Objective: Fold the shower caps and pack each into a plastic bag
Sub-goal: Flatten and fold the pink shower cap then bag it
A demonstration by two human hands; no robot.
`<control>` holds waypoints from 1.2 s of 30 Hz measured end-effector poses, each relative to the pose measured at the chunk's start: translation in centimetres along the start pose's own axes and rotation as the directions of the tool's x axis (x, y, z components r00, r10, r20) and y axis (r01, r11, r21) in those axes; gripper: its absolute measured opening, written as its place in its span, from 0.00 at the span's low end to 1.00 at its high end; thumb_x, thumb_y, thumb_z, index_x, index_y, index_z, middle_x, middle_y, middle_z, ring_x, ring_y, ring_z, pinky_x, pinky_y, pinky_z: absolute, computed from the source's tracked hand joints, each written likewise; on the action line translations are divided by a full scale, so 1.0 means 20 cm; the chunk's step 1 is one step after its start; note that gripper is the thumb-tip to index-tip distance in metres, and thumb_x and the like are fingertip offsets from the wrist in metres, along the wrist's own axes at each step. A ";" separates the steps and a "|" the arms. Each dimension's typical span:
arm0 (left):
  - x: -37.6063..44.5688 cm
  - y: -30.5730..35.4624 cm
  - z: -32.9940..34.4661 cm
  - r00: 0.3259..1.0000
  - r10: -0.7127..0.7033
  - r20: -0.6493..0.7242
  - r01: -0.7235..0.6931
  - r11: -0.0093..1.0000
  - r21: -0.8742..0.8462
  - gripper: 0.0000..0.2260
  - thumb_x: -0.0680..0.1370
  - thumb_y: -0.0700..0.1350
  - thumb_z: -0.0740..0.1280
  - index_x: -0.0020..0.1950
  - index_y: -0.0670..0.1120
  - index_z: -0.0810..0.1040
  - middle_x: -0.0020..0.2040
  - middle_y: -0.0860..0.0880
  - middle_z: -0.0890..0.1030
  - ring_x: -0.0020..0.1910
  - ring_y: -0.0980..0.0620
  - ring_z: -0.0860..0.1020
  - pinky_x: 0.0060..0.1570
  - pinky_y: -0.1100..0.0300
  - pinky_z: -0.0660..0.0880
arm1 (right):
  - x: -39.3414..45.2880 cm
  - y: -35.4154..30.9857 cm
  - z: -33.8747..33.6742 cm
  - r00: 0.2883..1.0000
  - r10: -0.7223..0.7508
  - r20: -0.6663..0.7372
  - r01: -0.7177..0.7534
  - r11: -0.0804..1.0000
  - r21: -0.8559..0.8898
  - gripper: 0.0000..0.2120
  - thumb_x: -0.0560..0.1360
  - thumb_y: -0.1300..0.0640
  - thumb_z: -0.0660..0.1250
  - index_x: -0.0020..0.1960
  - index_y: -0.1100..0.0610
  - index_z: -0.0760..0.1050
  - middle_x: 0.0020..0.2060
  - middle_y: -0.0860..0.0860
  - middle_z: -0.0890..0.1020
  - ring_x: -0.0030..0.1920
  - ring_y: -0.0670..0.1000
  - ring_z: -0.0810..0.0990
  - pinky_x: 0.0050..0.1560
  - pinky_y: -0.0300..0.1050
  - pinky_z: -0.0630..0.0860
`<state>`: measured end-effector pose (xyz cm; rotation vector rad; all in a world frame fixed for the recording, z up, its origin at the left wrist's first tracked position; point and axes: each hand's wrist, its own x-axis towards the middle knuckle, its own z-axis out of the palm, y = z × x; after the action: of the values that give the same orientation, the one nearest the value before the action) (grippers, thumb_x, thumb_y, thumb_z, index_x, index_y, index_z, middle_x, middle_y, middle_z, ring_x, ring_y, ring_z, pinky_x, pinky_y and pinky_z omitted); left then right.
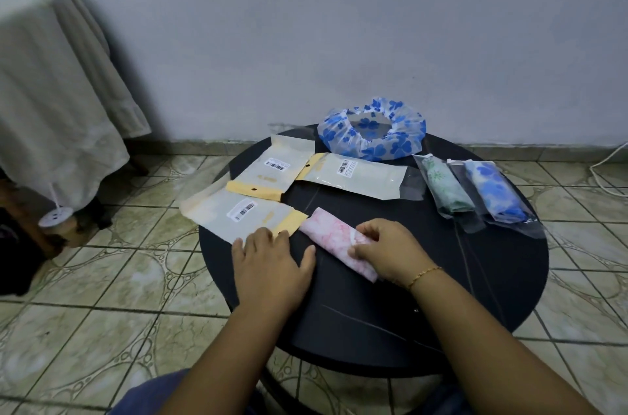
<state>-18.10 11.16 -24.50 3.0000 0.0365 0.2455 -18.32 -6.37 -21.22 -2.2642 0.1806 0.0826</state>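
Her right hand (384, 249) pinches the folded pink shower cap (334, 238) against the dark round table (475, 278), likely so the folds don't spring open, while the left hand (272, 256) lies flat, fingers straight, on the nearest empty bag (238, 214), probably to draw it over. Two packed caps (475, 190) sit aside at right; the unfolded blue cap (372, 129) waits behind, nothing blocking

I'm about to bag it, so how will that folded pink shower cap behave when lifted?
The folded pink shower cap looks like thin plastic film, so probably floppy and very light. Only the right hand pins it, so it may spring open once released.
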 end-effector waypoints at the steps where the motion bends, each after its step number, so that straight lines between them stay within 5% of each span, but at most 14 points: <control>1: -0.03 0.03 -0.01 1.000 0.019 -0.011 -0.019 1.000 0.025 0.25 0.77 0.65 0.49 0.66 0.53 0.71 0.65 0.49 0.69 0.67 0.50 0.65 0.69 0.49 0.51 | -0.01 0.01 -0.01 1.000 0.002 -0.013 -0.002 1.000 0.002 0.08 0.70 0.58 0.71 0.50 0.55 0.79 0.47 0.50 0.81 0.48 0.51 0.79 0.48 0.43 0.75; 6: -0.14 0.15 -0.09 0.983 0.186 -0.014 -0.186 0.976 -0.111 0.20 0.80 0.59 0.51 0.68 0.55 0.69 0.70 0.53 0.66 0.67 0.53 0.66 0.65 0.53 0.51 | -0.08 0.08 -0.08 0.996 0.027 -0.080 -0.026 0.999 0.020 0.07 0.69 0.60 0.70 0.46 0.62 0.80 0.45 0.59 0.83 0.49 0.58 0.80 0.50 0.49 0.76; 10: -0.10 0.07 -0.17 0.982 0.182 -0.048 -0.188 0.970 -0.156 0.12 0.78 0.46 0.56 0.56 0.55 0.76 0.66 0.58 0.70 0.67 0.59 0.66 0.69 0.52 0.47 | -0.16 0.13 -0.12 0.986 0.065 -0.152 -0.057 0.997 0.053 0.16 0.73 0.61 0.69 0.60 0.62 0.77 0.56 0.56 0.81 0.58 0.55 0.77 0.55 0.40 0.70; 13: -0.05 -0.06 -0.24 0.984 0.110 0.140 -0.106 0.994 -0.037 0.11 0.76 0.41 0.56 0.52 0.55 0.74 0.63 0.55 0.71 0.67 0.53 0.67 0.72 0.46 0.49 | -0.21 0.16 -0.13 0.982 0.063 -0.180 -0.051 0.996 0.069 0.19 0.74 0.60 0.68 0.64 0.63 0.75 0.60 0.57 0.79 0.61 0.54 0.76 0.58 0.40 0.68; 16: -0.05 -0.11 -0.28 0.934 0.087 0.346 -0.083 0.996 -0.028 0.13 0.75 0.41 0.56 0.48 0.58 0.74 0.60 0.56 0.76 0.57 0.50 0.75 0.63 0.52 0.68 | -0.24 0.17 -0.13 0.973 0.075 -0.218 -0.050 0.991 0.122 0.18 0.73 0.61 0.68 0.62 0.66 0.75 0.59 0.58 0.80 0.60 0.57 0.76 0.59 0.42 0.70; 19: -0.06 -0.08 -0.28 0.907 0.144 0.395 -0.143 0.989 -0.032 0.17 0.77 0.42 0.56 0.56 0.59 0.77 0.61 0.53 0.76 0.58 0.49 0.75 0.56 0.56 0.73 | -0.28 0.15 -0.13 0.961 0.072 -0.265 -0.019 0.981 0.194 0.16 0.72 0.63 0.68 0.55 0.73 0.72 0.52 0.67 0.78 0.56 0.65 0.76 0.59 0.59 0.72; 21: -0.04 -0.04 -0.27 0.872 0.200 0.446 -0.209 0.978 -0.031 0.20 0.78 0.41 0.54 0.62 0.59 0.77 0.66 0.50 0.72 0.61 0.48 0.73 0.58 0.55 0.72 | -0.31 0.14 -0.13 0.960 0.069 -0.271 -0.006 0.974 0.225 0.15 0.72 0.64 0.68 0.54 0.73 0.72 0.52 0.68 0.78 0.56 0.65 0.76 0.59 0.61 0.71; 24: -0.04 0.05 -0.27 0.769 0.228 0.597 -0.322 0.945 0.053 0.25 0.78 0.40 0.52 0.72 0.60 0.65 0.71 0.44 0.62 0.62 0.44 0.72 0.60 0.53 0.71 | -0.35 0.14 -0.11 0.964 0.038 -0.262 0.026 0.971 0.238 0.15 0.73 0.64 0.67 0.55 0.72 0.72 0.54 0.66 0.78 0.56 0.62 0.77 0.59 0.56 0.72; 27: -0.04 0.14 -0.27 0.713 0.200 0.672 -0.372 0.920 0.121 0.31 0.77 0.39 0.54 0.76 0.61 0.51 0.73 0.44 0.62 0.64 0.41 0.71 0.61 0.51 0.70 | -0.39 0.14 -0.08 0.974 -0.009 -0.225 0.058 0.975 0.215 0.15 0.75 0.63 0.66 0.60 0.66 0.75 0.55 0.57 0.81 0.55 0.53 0.78 0.56 0.43 0.71; 31: -0.04 0.20 -0.27 0.733 0.251 0.633 -0.364 0.930 0.053 0.31 0.77 0.38 0.58 0.77 0.57 0.54 0.72 0.47 0.67 0.66 0.45 0.70 0.61 0.54 0.71 | -0.41 0.16 -0.04 0.970 -0.106 -0.219 0.133 0.985 0.112 0.20 0.75 0.61 0.65 0.67 0.55 0.73 0.60 0.50 0.79 0.60 0.48 0.75 0.54 0.29 0.63; 36: -0.03 0.12 -0.27 0.859 0.225 0.460 -0.189 0.974 -0.123 0.22 0.77 0.38 0.58 0.71 0.51 0.67 0.66 0.48 0.72 0.60 0.48 0.74 0.56 0.57 0.73 | -0.36 0.19 -0.04 0.972 -0.148 -0.185 0.132 0.987 -0.095 0.19 0.78 0.59 0.61 0.69 0.53 0.70 0.59 0.57 0.78 0.60 0.54 0.75 0.55 0.38 0.66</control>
<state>-19.46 9.49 -19.04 2.8970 -0.3389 -0.4614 -26.10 -8.65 -22.60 -2.3586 0.1196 -0.2071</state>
